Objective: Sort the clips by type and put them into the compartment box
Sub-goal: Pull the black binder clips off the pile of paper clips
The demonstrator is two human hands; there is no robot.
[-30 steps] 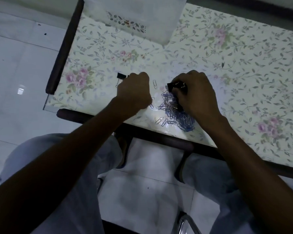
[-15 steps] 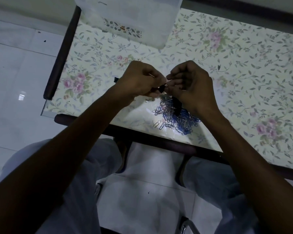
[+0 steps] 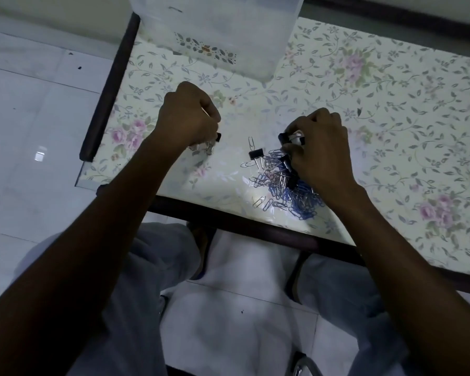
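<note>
From the head view, we see both forearms reaching forward over a floral-covered counter [image 3: 391,104]. Our left hand [image 3: 187,118] is curled into a loose fist, knuckles up, gripping black binder clips [image 3: 217,137] whose metal handles poke out beneath it; how many, we cannot tell. Our right hand [image 3: 320,147] curls its fingers around another black binder clip [image 3: 284,138], above a pile of silver and blue paper clips [image 3: 285,185] that it partly hides. One loose binder clip [image 3: 256,154] lies between the hands. The translucent compartment box [image 3: 228,31] sits at the far edge, cut off by the frame, its contents hard to make out.
</note>
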